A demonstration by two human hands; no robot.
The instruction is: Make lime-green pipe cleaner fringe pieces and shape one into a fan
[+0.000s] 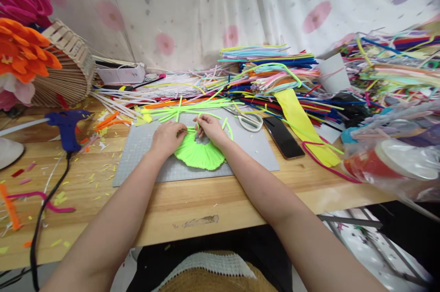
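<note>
A neon-green fan of pipe cleaners (200,156), packed side by side around a grey middle, lies on the grey cutting mat (137,159). At its upper left edge, my left hand (168,137) is closed, fingertips pinching a green pipe cleaner there. My right hand (210,128) reaches over the upper part of the fan, thumb and fingers pinched on a short green pipe cleaner. Loose green pipe cleaners (192,109) lie just beyond both hands. Scissors with pale handles (250,121) rest at the mat's upper right. My right hand partly hides the fan's middle.
A black phone (283,137) and a yellow strip (305,124) lie right of the mat. Piled pipe cleaners (271,76) fill the back. At left are a blue glue gun (68,129) with a cord, scraps, and a wooden-stick basket (65,65) with an orange flower (25,49).
</note>
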